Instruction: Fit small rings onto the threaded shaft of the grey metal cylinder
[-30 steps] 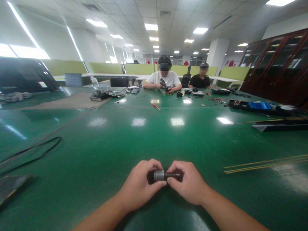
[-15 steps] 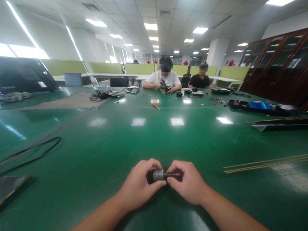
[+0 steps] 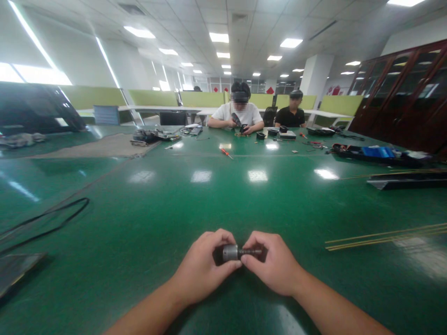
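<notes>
Close in front of me, low over the green table (image 3: 223, 200), I hold a grey metal cylinder with a thin dark shaft (image 3: 229, 252). The shaft looks ridged and points to the right; the part lies roughly level. My left hand (image 3: 199, 267) is closed round the cylinder, thumb below and fingers curled over the top. With thumb and forefinger, my right hand (image 3: 274, 265) pinches the part where the shaft leaves the cylinder. Both thumb tips nearly meet there. The cylinder's left end is partly in shadow within my left hand.
Thin yellowish rods (image 3: 384, 236) lie at right, beyond them a black metal channel (image 3: 405, 180). A black cable (image 3: 52, 214) and dark flat panel (image 3: 19, 272) are at left. An orange screwdriver (image 3: 226, 153) lies farther off. Across the table a co-worker (image 3: 216, 111) holds a dark tool; another person (image 3: 286, 117) sits beside.
My hands and the metal part stay almost in place. Across the table, the co-worker's dark tool tilts slightly differently.
</notes>
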`<state>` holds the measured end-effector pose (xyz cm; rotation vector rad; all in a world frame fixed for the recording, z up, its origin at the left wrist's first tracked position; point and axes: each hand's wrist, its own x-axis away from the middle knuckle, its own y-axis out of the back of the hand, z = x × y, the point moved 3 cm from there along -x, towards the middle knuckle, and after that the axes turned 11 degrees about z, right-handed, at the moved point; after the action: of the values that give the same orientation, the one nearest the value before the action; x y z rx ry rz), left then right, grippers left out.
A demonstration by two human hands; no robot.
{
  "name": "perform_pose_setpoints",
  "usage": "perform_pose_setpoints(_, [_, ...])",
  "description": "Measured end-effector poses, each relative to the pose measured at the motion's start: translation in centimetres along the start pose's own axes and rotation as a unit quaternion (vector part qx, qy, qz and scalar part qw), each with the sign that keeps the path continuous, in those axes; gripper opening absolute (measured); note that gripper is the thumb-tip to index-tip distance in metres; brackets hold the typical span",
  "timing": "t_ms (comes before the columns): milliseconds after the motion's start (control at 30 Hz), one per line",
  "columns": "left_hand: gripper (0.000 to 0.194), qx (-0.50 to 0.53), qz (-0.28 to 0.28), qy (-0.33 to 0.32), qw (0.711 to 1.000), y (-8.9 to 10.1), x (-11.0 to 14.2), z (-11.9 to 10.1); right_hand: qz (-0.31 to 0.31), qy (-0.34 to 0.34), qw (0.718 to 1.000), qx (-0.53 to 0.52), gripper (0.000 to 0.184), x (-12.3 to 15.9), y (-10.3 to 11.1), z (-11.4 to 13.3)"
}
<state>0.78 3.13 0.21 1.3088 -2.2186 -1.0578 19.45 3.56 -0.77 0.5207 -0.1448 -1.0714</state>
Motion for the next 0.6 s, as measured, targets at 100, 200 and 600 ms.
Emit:
perform_pose_setpoints(100, [0.024,0.0,-0.001,-0.002,1.0,-0.02,-0.02,0.08,-0.003,-0.001,1.0,0.003,0.008,-0.02,0.02,0.04])
perform_pose_setpoints(200, [0.024,0.0,-0.003,-0.004,1.0,-0.02,-0.01,0.13,-0.003,0.0,1.0,0.0,0.008,0.02,0.04,0.12])
perform_pose_setpoints(600, [0.023,0.004,0.001,-0.003,1.0,0.09,0.06,0.0,-0.004,0.001,1.0,0.0,0.009,-0.02,-0.03,-0.08])
